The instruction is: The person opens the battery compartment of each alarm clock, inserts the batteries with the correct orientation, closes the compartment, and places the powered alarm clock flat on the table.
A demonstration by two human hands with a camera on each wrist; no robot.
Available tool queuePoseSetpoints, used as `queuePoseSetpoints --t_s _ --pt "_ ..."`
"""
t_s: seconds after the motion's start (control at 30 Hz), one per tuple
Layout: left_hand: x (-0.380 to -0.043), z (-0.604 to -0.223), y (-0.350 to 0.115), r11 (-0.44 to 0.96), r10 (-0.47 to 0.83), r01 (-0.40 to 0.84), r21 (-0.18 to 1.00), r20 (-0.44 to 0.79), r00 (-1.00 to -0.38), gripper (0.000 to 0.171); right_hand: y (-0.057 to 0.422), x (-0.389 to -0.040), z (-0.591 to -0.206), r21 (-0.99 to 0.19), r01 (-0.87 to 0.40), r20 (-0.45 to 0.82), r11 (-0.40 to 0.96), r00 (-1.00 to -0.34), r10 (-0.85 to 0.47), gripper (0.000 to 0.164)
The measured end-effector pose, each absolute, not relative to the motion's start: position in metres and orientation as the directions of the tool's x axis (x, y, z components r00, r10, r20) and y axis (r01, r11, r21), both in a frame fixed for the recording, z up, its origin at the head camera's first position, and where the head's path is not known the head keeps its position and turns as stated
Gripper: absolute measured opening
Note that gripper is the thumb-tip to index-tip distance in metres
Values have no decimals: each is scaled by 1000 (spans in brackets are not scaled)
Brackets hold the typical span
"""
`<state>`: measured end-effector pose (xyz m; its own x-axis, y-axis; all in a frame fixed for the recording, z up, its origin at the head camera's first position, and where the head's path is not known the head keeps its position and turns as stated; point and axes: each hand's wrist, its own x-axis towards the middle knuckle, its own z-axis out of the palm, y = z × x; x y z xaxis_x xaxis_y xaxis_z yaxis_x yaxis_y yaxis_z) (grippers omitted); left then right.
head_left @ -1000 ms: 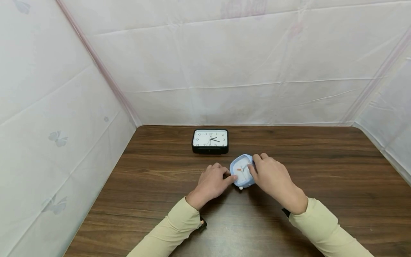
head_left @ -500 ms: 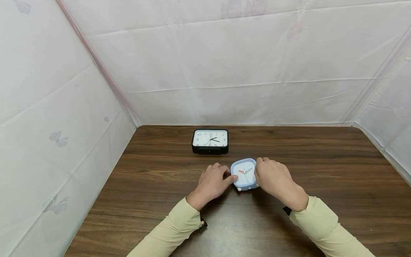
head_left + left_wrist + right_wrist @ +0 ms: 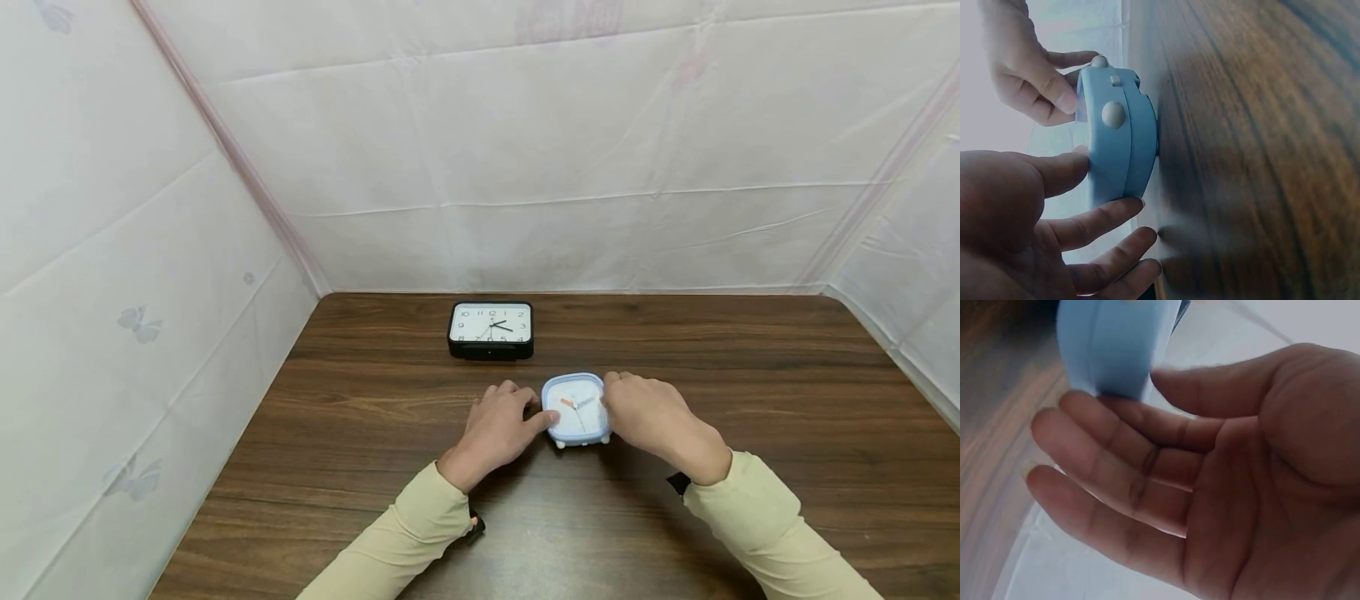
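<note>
A light blue alarm clock (image 3: 576, 408) with a white face, an orange hand and small white feet lies face up on the brown wooden table. At its left side, my left hand (image 3: 498, 425) pinches it, thumb on the front rim and index finger on the side. The left wrist view shows the clock's blue side (image 3: 1110, 137) with white knobs, its back close to the tabletop. My right hand (image 3: 652, 417) holds the opposite side, with the thumb at the front edge in the right wrist view and the index finger (image 3: 1141, 415) against the side. Its other fingers curl loosely below.
Behind the blue clock, a black rectangular clock (image 3: 491, 331) with a white numbered face lies on the table (image 3: 360, 358). Pale patterned sheeting (image 3: 480, 150) stands along the table's back and both sides.
The blue clock has turned clockwise, so its footed edge now faces me squarely. My right hand has shifted slightly right with it; my left hand has barely moved.
</note>
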<state>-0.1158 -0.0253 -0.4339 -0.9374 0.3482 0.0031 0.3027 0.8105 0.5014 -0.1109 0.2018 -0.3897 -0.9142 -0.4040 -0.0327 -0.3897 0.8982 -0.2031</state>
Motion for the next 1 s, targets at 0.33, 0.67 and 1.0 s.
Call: queuePoseSetpoints --t_s 0.33,0.67,1.0 --pt "-117 -435 -23 816 345 301 494 3 -939 35 213 -124 -388 -342 -332 -175 879 -897 -407 19" --pt "-117 -437 -11 843 324 298 447 19 -946 34 223 -140 -396 -418 -296 -172 859 -902 -395 21" --pt "-134 -436 4 852 284 265 452 26 -958 39 233 -156 -400 -476 -253 -169 843 -914 -369 20"
